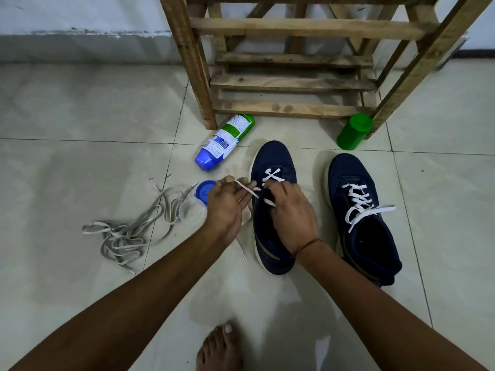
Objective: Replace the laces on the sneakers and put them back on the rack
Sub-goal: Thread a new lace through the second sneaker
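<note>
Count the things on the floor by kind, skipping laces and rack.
Navy blue fabric sneakers: 2
Blue, white and green spray can: 1
Green plastic cylinder: 1
Round blue plastic lid: 1
Clear round plastic cap: 1
Total: 6

Bottle (225, 141) label print illegible.

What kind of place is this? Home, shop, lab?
Most likely a home, perhaps near an entryway: a glossy tiled floor, a rough wooden rack standing by the wall, and a bare foot near sneakers being threaded with a white lace.
</note>
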